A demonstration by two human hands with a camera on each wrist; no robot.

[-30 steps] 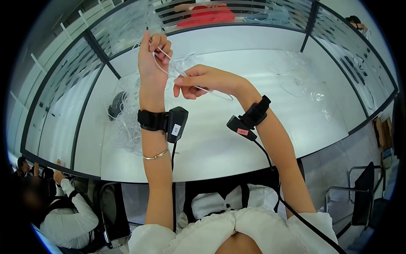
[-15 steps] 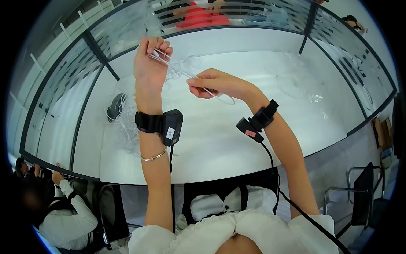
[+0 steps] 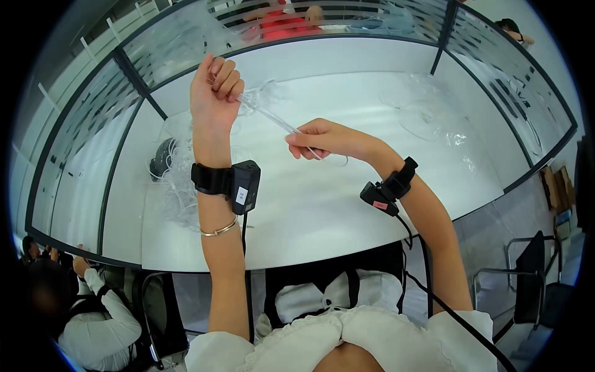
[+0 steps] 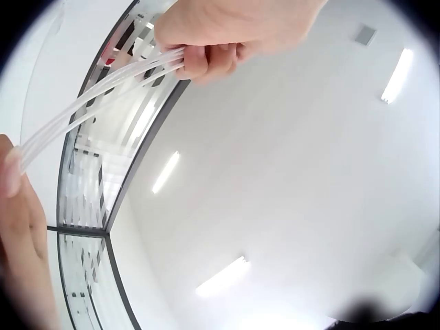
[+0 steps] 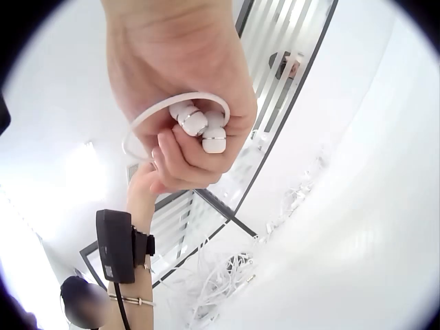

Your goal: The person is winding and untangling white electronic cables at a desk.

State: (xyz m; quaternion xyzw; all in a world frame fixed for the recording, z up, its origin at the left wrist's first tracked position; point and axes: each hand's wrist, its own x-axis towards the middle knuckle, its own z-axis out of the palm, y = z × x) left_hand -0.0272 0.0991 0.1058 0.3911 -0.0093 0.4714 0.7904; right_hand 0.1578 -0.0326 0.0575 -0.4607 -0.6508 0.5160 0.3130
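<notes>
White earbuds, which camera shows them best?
The right wrist view, because the earbuds show close up in the right hand. The head and left wrist views show only white cord, with no earbuds visible.

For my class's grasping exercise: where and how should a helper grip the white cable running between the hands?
Probably pinch the white cable midway between the left hand and right hand, crosswise, from above: its thin strands lie bare and close together there.

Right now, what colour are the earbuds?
The earbuds are white, clearest in the right wrist view.
</notes>
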